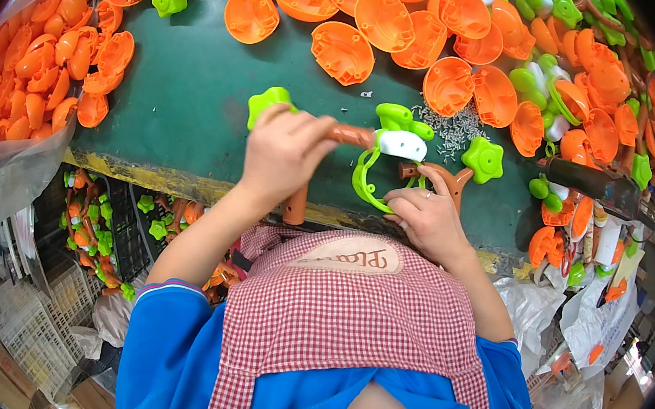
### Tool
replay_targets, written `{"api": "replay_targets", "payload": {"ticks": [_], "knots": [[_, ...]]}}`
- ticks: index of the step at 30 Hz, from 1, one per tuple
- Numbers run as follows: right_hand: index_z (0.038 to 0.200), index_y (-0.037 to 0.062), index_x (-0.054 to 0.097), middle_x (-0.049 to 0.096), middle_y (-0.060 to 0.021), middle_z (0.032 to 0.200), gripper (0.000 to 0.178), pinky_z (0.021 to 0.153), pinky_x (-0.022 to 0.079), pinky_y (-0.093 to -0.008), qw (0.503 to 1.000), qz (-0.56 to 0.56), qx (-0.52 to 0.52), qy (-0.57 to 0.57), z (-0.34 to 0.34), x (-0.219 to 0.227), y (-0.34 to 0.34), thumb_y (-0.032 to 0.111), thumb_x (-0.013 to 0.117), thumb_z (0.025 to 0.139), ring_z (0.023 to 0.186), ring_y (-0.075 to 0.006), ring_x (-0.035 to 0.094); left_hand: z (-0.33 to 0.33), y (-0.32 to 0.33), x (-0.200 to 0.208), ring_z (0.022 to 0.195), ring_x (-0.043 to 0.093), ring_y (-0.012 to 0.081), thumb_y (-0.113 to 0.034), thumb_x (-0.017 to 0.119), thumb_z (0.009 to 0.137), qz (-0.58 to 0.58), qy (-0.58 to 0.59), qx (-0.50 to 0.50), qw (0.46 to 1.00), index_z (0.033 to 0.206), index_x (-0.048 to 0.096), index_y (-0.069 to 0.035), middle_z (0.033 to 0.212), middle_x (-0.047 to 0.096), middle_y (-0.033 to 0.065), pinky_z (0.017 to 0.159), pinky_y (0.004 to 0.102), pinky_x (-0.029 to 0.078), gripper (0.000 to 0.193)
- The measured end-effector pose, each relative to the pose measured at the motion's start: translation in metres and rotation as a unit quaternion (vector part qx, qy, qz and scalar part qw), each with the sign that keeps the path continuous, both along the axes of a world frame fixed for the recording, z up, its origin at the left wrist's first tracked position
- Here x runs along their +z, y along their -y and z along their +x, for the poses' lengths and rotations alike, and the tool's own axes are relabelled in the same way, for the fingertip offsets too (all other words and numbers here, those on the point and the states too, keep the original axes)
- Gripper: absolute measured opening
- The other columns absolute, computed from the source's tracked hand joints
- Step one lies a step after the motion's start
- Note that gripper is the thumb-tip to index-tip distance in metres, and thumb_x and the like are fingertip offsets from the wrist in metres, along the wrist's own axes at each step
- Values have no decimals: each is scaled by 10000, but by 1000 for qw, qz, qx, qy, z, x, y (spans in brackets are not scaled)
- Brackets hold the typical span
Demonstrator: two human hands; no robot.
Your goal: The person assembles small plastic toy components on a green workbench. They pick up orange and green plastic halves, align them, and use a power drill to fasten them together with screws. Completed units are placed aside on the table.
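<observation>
My left hand (286, 151) is closed around a brown plastic branch-shaped part (352, 135), which reaches right toward a white plastic piece (403, 145). A green star-shaped piece (269, 103) shows just above that hand. A curved green plastic band (362, 182) hangs between my hands. Its lower end is pinched by the fingers of my right hand (428, 216). Beside those fingers lies another brown branch part (453, 181), with a second green star (484, 159) near its tip. Green rounded pieces (401, 119) lie beyond the white piece. A brown stub (296, 205) shows below my left wrist.
A green tabletop (180, 92) has a worn yellow edge (144, 169). Small screws (457, 128) are heaped beyond my right hand. Orange half shells (384, 21) spread across the back and right; more fill a plastic bag (34, 75). A dark-handled tool (593, 184) sits at right.
</observation>
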State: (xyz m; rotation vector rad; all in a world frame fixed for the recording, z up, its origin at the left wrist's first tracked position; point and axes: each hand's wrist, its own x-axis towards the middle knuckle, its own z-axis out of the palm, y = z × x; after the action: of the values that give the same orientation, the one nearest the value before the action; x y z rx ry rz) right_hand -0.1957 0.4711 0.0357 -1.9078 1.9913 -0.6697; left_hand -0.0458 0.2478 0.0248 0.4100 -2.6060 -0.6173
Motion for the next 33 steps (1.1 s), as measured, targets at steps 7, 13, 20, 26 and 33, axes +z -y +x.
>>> {"api": "replay_targets", "payload": {"ticks": [7,13,20,26,33], "knots": [[834,92,583,645,-28,862,123,1031,412,-482,999,10,37,17,-5,-1,3,161,675,789,781,-201,654,3,4,-13,736,606,171,-179,709,746,-130,24,-129,983,975,684,-110,746,573,-3,942,379,474,240],[838,81,590,619,-50,864,144,1036,402,-476,998,26,42,-26,-2,1,12,154,692,767,833,-228,630,-11,0,-16,867,613,213,-271,686,745,-138,42,-134,981,1043,667,-91,848,594,20,1009,405,457,350],[928,72,652,634,-59,1037,213,1030,384,-462,1000,12,-10,-18,0,-13,-1,65,679,717,1008,-248,595,-16,159,24,1286,423,401,-283,781,721,-155,-6,175,972,1330,492,-32,1374,470,203,1067,483,382,719],[908,95,660,635,-46,1041,215,1024,365,-447,999,39,-3,-6,-2,-13,0,94,708,699,1003,-235,596,34,295,37,1389,311,383,-434,750,752,-118,332,484,801,1398,434,-141,1508,348,125,1030,589,380,776],[896,90,658,637,-46,1012,223,1006,368,-443,999,30,-21,4,2,-13,1,82,721,682,978,-236,600,84,262,-1,1348,364,360,-288,769,713,-91,305,526,789,1374,457,-296,1471,363,124,946,658,427,731]]}}
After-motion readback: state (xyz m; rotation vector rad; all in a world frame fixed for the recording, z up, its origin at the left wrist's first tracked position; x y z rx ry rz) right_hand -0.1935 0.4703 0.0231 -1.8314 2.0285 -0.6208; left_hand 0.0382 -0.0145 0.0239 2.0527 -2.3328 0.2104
